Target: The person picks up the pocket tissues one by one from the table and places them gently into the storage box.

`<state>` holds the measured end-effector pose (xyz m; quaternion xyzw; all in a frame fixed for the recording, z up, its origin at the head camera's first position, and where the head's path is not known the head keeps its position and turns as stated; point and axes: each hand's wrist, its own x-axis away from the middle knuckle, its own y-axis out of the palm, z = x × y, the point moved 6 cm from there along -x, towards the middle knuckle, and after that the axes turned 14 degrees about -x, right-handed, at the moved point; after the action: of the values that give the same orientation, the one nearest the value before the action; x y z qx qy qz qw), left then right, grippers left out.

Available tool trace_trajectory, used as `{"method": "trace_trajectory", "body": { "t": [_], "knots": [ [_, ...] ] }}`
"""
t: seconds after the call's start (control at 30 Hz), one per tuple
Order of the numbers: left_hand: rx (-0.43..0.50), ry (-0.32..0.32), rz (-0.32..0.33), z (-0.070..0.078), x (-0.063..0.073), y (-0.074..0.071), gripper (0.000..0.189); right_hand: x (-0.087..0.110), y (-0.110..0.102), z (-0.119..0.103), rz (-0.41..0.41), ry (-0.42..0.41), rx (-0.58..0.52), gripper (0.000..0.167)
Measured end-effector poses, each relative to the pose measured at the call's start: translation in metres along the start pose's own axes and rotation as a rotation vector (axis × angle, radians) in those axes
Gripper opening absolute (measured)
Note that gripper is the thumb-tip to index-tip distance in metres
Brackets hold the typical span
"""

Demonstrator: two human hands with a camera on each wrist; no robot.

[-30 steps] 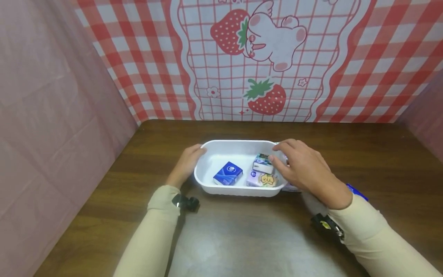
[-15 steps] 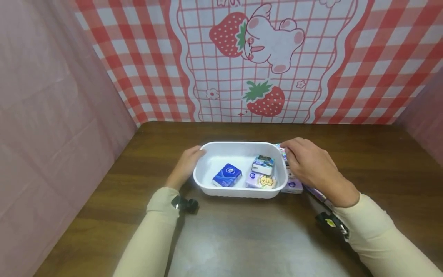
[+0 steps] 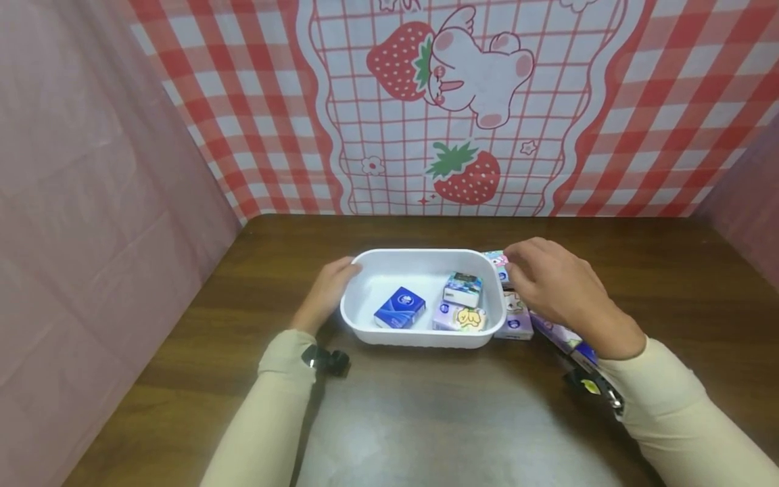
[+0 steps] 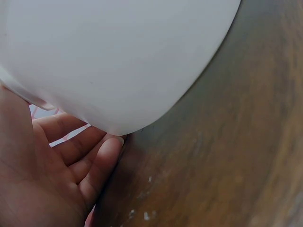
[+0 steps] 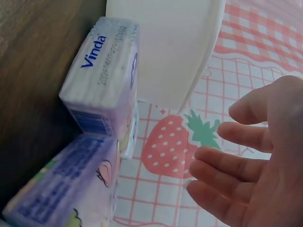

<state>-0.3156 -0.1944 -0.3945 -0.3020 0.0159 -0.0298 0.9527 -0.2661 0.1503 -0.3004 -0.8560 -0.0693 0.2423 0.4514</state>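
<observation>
A white plastic tub (image 3: 414, 338) stands on the table with small tissue packs inside. A blue pack (image 3: 399, 308) lies at the left; a teal patterned pack (image 3: 462, 289) leans on a lilac one (image 3: 459, 317) at the right. My left hand (image 3: 326, 292) holds the tub's left end, thumb over the rim and fingers against the outer wall (image 4: 118, 66). Beyond the right end hovers my right hand (image 3: 556, 291), above more packs. Its fingers (image 5: 222, 165) are loosely bent, apart from the thumb, and hold nothing. The upright Vinda tissue pack (image 5: 99, 71) stands against the tub.
Several lilac tissue packs lie along the tub's right side, among them a front one (image 3: 514, 327), a back one (image 3: 497, 260) and a slanted one (image 3: 552, 330) partly under the right forearm. A red checked cloth (image 3: 268, 135) hangs behind the wooden table (image 3: 201, 338).
My right hand has moved right, from over the tub's right rim to above the packs outside, uncovering some of them. The left hand has stayed on the tub.
</observation>
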Motion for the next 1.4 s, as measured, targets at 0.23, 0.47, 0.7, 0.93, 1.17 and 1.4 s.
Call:
{"method": "trace_trajectory", "body": {
  "t": [0.23, 0.47, 0.7, 0.93, 1.17, 1.4],
  "knots": [
    [0.008, -0.001, -0.010, 0.001, 0.000, 0.000, 0.038, 0.002, -0.004, 0.005, -0.097, 0.069, 0.023, 0.033],
    [0.004, -0.003, -0.011, 0.001, -0.001, 0.001, 0.038, 0.005, -0.008, 0.012, -0.226, 0.129, 0.058, 0.042],
    [0.012, -0.012, -0.017, 0.002, -0.002, 0.002, 0.039, 0.010, -0.007, 0.020, -0.356, 0.189, 0.081, 0.050],
    [0.009, -0.026, -0.022, 0.001, -0.002, 0.000, 0.040, 0.012, -0.005, 0.028, -0.425, 0.219, 0.105, 0.059],
    [0.005, -0.028, -0.023, -0.001, -0.002, 0.001, 0.039, 0.016, -0.006, 0.036, -0.468, 0.259, 0.095, 0.072],
    [-0.008, -0.048, -0.019, -0.003, -0.003, 0.001, 0.039, 0.017, -0.003, 0.039, -0.510, 0.271, 0.086, 0.077]
  ]
}}
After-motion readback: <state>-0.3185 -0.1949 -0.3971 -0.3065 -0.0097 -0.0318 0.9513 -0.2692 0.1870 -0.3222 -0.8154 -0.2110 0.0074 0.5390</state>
